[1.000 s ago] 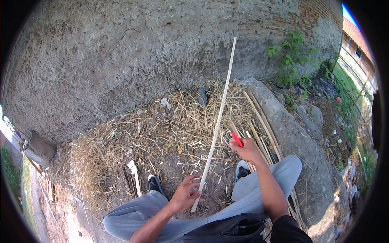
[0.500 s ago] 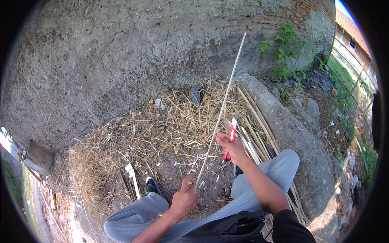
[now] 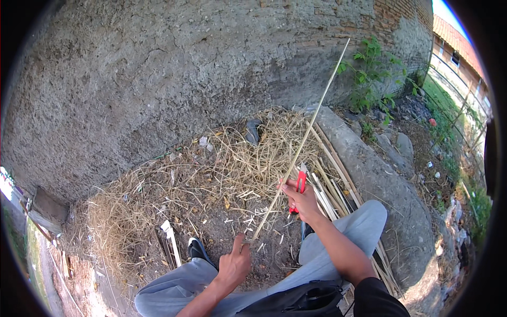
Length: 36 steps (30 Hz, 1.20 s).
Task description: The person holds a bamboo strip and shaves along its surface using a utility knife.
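A long, thin bamboo strip (image 3: 317,110) slants up and away to the right in front of me. My left hand (image 3: 234,266) is closed on its near end, pinching it between the fingers. Farther along the strip, my right hand (image 3: 306,205) is closed, with thumb and fingers at the strip. That same hand also holds a red box cutter (image 3: 301,182), its tip pointing up and away from me. Whether the blade touches the strip, I cannot tell. Short pale shavings (image 3: 252,215) lie scattered on the soil between my feet.
More split strips (image 3: 323,199) lie beside my right knee, along a low concrete ledge (image 3: 369,158). Dry straw (image 3: 211,153) spreads up to a rough wall (image 3: 174,74). By my left shoe (image 3: 199,251) lies a pale-headed tool (image 3: 171,235). A green plant (image 3: 369,74) grows near the wall.
The strip's far end has swung to the right and its near end has shifted slightly left. My left hand has moved a little to the left; both hands keep their hold.
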Each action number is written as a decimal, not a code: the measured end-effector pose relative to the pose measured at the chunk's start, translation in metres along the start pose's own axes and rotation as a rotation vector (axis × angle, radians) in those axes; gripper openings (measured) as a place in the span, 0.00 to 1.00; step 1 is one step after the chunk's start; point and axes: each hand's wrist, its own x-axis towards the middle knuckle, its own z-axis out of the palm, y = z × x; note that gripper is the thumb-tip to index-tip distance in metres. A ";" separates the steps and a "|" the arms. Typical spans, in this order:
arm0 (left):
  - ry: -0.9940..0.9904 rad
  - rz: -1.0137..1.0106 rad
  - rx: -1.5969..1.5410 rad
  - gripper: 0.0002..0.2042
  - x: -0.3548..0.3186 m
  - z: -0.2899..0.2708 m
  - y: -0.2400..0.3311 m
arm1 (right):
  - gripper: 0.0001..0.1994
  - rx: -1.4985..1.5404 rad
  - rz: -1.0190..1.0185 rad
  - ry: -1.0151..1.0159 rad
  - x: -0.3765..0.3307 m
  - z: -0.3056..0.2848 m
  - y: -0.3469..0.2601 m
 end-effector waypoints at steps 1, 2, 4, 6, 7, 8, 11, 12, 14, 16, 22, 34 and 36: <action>0.019 0.004 0.018 0.11 0.000 0.002 -0.002 | 0.14 0.013 -0.017 -0.019 -0.001 0.001 -0.001; 0.038 0.006 0.037 0.12 0.000 0.002 -0.003 | 0.14 0.014 -0.018 -0.019 -0.001 0.000 -0.002; 0.048 0.005 0.046 0.12 0.002 0.004 -0.005 | 0.16 0.002 -0.025 -0.046 -0.001 -0.001 -0.002; 0.056 0.002 0.054 0.13 0.003 0.005 -0.007 | 0.16 0.023 -0.011 -0.051 -0.002 -0.002 -0.002; 0.051 -0.005 0.052 0.13 0.003 0.007 -0.007 | 0.16 0.043 0.003 -0.056 -0.002 -0.003 -0.002; 0.047 -0.009 0.049 0.14 0.004 0.007 -0.007 | 0.16 0.042 0.002 -0.054 -0.002 -0.004 -0.002; 0.033 -0.017 0.016 0.15 0.004 0.003 -0.005 | 0.16 0.037 0.002 -0.063 -0.003 -0.006 -0.001; 0.034 -0.014 0.015 0.15 0.004 0.002 -0.004 | 0.16 0.035 -0.003 -0.063 -0.003 -0.007 0.000; -0.007 -0.041 -0.011 0.15 0.003 -0.002 -0.003 | 0.16 0.042 -0.011 -0.063 -0.005 -0.006 0.000; -0.004 -0.042 -0.020 0.15 0.003 0.000 -0.005 | 0.17 0.047 -0.005 -0.065 -0.003 -0.006 0.000; -0.013 -0.054 -0.032 0.16 0.001 -0.001 -0.005 | 0.18 0.056 0.000 -0.052 -0.004 -0.005 0.002; 0.001 -0.046 -0.115 0.14 0.003 -0.005 -0.006 | 0.17 0.055 -0.059 0.032 -0.001 -0.007 0.001; 0.032 -0.026 -0.144 0.14 0.003 -0.002 -0.008 | 0.15 0.056 -0.055 0.084 -0.003 -0.005 -0.001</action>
